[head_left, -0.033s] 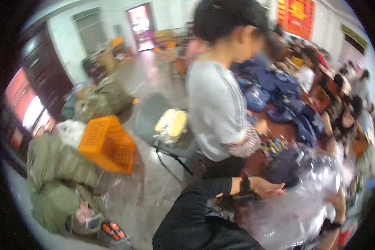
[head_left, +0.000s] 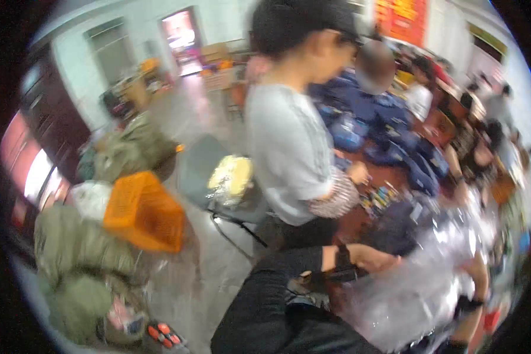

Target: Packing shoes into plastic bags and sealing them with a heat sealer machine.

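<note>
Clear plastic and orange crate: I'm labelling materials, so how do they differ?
The clear plastic is colourless, the orange crate brightly coloured. The plastic looks limp and creased, the crate stiff and boxy. The plastic is between the left hand and right hand; the crate sits apart.

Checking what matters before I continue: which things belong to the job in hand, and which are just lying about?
In the job, seemingly: left hand; right hand; clear plastic; probably the dark bundle beside it.
Lying about: orange crate; green sacks; grey chair; yellow package on it.

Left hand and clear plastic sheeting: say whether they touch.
Cannot tell: in the head view, the left hand overlaps clear plastic sheeting, but blur hides any contact.
</note>
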`<state>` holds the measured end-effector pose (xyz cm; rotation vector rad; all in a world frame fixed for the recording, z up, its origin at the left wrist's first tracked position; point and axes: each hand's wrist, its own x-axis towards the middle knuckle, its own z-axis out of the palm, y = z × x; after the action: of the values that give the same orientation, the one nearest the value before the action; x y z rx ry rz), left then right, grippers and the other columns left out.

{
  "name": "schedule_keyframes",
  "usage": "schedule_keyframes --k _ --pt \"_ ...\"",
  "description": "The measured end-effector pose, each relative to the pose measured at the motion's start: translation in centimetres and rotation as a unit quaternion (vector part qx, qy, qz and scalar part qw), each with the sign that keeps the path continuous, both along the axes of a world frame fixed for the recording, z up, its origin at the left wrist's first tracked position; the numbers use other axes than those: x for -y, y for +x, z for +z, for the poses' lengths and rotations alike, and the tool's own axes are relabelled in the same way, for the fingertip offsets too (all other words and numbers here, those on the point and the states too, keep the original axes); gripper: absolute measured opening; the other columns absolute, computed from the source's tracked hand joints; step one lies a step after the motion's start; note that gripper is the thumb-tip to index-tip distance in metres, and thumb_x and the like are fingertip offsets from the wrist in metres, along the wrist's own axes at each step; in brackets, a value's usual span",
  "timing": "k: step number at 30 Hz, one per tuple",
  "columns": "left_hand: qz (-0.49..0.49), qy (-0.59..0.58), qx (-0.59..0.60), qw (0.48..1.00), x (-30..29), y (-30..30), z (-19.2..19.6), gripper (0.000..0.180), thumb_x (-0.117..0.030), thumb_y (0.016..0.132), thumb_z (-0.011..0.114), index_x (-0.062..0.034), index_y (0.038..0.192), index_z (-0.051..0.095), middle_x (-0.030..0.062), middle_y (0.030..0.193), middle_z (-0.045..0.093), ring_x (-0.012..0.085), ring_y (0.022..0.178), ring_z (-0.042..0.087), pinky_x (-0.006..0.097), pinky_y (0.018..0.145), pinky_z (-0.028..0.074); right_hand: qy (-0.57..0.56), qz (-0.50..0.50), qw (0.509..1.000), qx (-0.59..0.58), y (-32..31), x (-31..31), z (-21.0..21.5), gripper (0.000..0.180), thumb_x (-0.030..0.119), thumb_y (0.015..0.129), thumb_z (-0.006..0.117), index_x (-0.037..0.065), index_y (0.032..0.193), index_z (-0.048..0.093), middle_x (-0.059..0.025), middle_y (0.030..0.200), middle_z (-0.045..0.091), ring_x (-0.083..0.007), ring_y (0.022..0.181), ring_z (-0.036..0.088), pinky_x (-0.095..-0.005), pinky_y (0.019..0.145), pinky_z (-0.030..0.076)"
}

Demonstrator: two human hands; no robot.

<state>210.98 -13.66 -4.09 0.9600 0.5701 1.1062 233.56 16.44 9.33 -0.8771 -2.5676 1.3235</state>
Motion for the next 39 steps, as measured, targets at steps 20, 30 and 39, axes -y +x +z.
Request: schedule_keyframes --k 20,30,39 --pt "0.231 -0.197 -0.211 0.929 -8.0 3.9 4.2 0.024 -0.009 0.082 0.06 0.0034 0.103 0.056 0.0099 0.094 0.061 0.0186 0.086 0.058 0.031 0.073 0.048 0.06 0.156 0.985 0.028 -5.7 -1.4 0.1 0.048 0.013 0.061 0.073 -0.001 0.105 0.058 -0.0109 0.092 0.065 -0.018 0.085 0.059 -0.031 0.077 0.044" --pt "0.252 -0.214 -0.057 0.942 -9.0 0.1 1.1 0.008 -0.003 0.082 0.057 0.0025 0.086 0.06 0.0087 0.079 0.061 0.0189 0.071 0.06 0.031 0.062 0.051 -0.088 -0.268 0.906 -0.315 -4.9 -11.8 -0.5 0.056 0.041 0.086 0.054 0.005 0.126 0.039 -0.0103 0.117 0.05 -0.0193 0.104 0.049 -0.0325 0.083 0.04" --pt "0.265 -0.234 0.02 0.935 -10.1 -0.5 2.1 0.01 -0.003 0.083 0.055 0.0003 0.092 0.057 0.0061 0.081 0.059 0.0186 0.073 0.06 0.034 0.062 0.052 -0.182 -0.413 0.836 -0.313 -1.2 -16.3 -3.6 0.077 0.056 0.078 0.054 0.004 0.13 0.031 -0.0139 0.13 0.036 -0.0237 0.115 0.038 -0.0405 0.095 0.032"
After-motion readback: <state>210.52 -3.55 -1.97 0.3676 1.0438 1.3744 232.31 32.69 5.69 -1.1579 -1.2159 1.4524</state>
